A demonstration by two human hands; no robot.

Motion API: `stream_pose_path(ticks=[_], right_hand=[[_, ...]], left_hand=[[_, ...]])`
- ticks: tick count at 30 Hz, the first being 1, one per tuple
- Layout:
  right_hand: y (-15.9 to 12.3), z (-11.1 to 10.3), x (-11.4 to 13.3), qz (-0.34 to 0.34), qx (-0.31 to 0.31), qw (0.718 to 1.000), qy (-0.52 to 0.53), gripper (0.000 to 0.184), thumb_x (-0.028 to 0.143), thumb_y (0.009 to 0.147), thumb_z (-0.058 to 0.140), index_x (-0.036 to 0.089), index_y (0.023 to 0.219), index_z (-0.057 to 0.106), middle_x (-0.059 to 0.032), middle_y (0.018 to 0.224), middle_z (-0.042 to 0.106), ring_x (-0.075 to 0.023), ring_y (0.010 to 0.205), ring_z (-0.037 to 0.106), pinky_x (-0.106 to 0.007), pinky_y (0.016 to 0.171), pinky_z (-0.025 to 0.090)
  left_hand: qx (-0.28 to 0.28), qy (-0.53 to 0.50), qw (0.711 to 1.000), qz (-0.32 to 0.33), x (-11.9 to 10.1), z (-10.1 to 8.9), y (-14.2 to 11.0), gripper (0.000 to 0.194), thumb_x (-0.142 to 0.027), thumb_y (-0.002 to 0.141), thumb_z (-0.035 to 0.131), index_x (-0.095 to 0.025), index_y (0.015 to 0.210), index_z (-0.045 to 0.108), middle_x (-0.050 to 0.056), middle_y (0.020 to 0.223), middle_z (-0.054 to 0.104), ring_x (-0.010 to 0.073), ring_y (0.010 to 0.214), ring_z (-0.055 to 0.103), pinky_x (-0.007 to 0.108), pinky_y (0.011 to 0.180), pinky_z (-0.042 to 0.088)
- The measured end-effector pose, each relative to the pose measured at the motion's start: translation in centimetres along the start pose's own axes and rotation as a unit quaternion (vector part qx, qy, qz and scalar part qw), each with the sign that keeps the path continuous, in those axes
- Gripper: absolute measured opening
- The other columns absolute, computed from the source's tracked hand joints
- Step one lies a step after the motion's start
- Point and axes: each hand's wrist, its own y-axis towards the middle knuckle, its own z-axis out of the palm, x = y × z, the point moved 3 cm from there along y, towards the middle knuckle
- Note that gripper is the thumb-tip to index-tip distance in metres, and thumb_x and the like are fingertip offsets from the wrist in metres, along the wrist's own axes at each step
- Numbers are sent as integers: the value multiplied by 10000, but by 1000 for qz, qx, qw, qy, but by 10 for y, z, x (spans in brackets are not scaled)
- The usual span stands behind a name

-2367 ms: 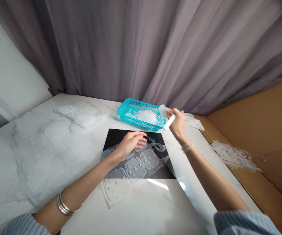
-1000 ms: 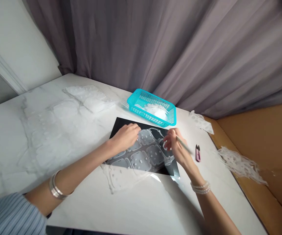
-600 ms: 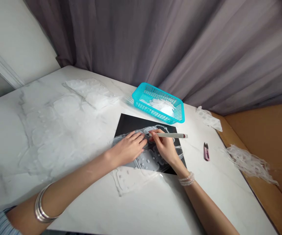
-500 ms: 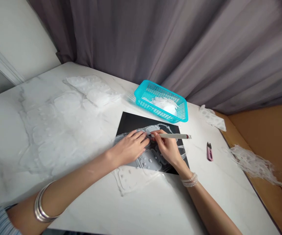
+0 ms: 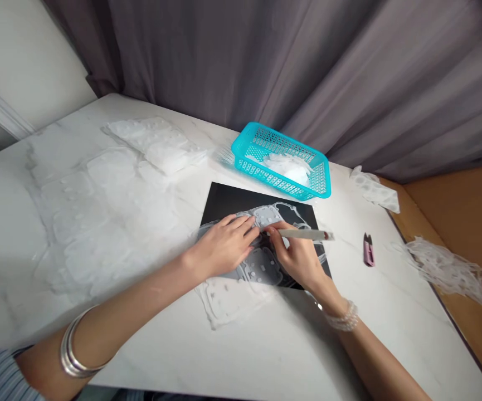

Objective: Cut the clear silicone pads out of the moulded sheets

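Note:
My left hand (image 5: 226,248) lies flat with its fingers slightly spread, pressing on a translucent moulded sheet (image 5: 226,301) with raised outlines. The sheet rests partly on a black mat (image 5: 234,197) and overhangs its near edge onto the table. Between the thumb and fingers of my right hand (image 5: 299,259) is a slim, pale pen-shaped tool (image 5: 303,234) with a dark red band near its back end. Its tip points left, close to my left fingertips, and is hidden by my fingers. Thin loose edging of the sheet curls over the mat beyond my right hand.
A turquoise basket (image 5: 266,182) holding white pieces (image 5: 288,166) stands behind the mat. Several translucent sheets (image 5: 107,217) cover the left of the table. On the right are pink thread snips (image 5: 368,253), a crumpled white piece (image 5: 375,190) and a heap of translucent strips (image 5: 449,270).
The view has shifted a little, so the scene sits slightly higher and farther right. My right hand with the tool has moved slightly toward me, its wrist swinging right. My left hand still presses the sheet.

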Motion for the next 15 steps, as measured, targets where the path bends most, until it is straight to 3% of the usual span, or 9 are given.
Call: stream_pose_path(ticks=[6,11,15], right_hand=[[-4,6,2,-38,-41,998,5,196,209,981,455,202,938,646,-77,881,676,-208,792,642,-335,743,521],[-2,17,-5,-54,-58,997,-9,213,191,984,448,207,1012,659,-86,919,672,-204,848,653,-341,773,547],[-5,20,-9,-62,-48,995,-61,249,187,979,448,177,1138,640,-156,1170,644,-239,1044,648,-398,892,552]], left_hand=[[14,29,999,18,0,1,1,396,-246,924,431,-144,1293,534,191,1468,472,332,1397,378,482,1154,205],[33,143,989,28,-5,-1,1,414,-267,968,362,-100,1312,522,209,1454,479,324,1365,418,468,1125,269],[37,218,975,32,-7,-2,-1,417,-243,986,313,-95,1325,505,186,1463,475,294,1359,426,458,1113,297]])
